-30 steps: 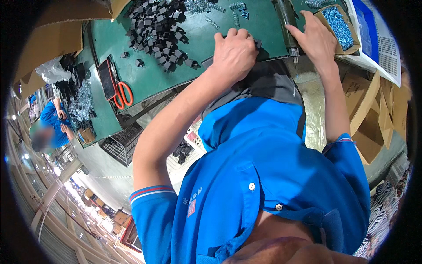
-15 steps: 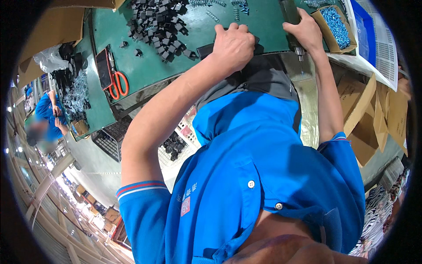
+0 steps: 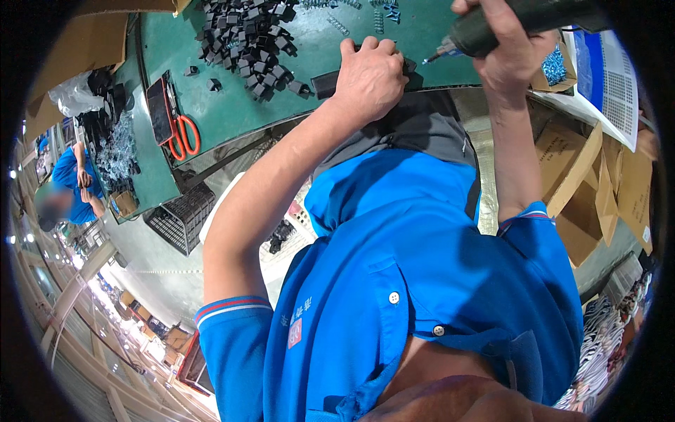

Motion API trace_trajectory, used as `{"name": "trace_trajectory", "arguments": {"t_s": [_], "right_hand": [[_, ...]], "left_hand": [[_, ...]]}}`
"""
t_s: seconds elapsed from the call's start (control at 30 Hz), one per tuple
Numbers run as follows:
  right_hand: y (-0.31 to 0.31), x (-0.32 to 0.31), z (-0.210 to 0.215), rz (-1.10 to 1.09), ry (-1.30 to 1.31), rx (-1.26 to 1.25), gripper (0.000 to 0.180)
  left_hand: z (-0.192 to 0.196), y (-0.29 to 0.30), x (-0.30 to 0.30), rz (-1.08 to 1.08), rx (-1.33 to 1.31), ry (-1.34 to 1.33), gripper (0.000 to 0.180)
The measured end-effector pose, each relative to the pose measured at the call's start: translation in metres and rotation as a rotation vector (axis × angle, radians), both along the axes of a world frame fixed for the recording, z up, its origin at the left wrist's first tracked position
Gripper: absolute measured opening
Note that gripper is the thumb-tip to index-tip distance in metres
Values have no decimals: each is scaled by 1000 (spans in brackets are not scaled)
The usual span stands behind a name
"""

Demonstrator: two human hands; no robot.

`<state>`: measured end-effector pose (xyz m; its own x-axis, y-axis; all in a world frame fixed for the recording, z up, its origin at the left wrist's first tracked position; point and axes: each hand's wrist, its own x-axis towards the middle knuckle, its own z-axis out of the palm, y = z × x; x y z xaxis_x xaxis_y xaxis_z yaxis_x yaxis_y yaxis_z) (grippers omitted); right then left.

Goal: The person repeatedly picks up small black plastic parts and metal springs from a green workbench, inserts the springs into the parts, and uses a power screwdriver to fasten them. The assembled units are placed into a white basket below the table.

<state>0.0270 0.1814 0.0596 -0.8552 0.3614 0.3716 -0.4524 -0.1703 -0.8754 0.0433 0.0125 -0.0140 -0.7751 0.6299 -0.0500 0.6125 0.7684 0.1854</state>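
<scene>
Meanwhile we press our left hand (image 3: pixel 369 74) flat over a small, stiff black plastic part (image 3: pixel 325 83) at the green bench (image 3: pixel 232 105) edge, our right hand (image 3: pixel 503 35) fisted around a seemingly hefty power screwdriver (image 3: pixel 492 28).

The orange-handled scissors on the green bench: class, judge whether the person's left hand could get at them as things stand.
Probably yes. The scissors lie in the open on the green bench, off to the left of the left hand, with bare bench between them. But that hand is pressing on a black part, which it would have to let go.
</scene>
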Motion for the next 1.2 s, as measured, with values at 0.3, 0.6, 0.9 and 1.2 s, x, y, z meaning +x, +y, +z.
{"name": "trace_trajectory", "arguments": {"t_s": [0.3,0.6,0.9,1.2], "right_hand": [[-19,-3,-4,-18,-106,85,9],[-18,3,1,56,-191,167,9],[-22,-3,-21,16,56,273,7],[-29,1,-51,210,-141,31,63]], "left_hand": [[1,-1,0,4,20,-10,28],[-1,-1,1,14,33,-9,26],[-2,1,0,21,40,-19,25],[-4,0,0,31,39,-37,28]]}}
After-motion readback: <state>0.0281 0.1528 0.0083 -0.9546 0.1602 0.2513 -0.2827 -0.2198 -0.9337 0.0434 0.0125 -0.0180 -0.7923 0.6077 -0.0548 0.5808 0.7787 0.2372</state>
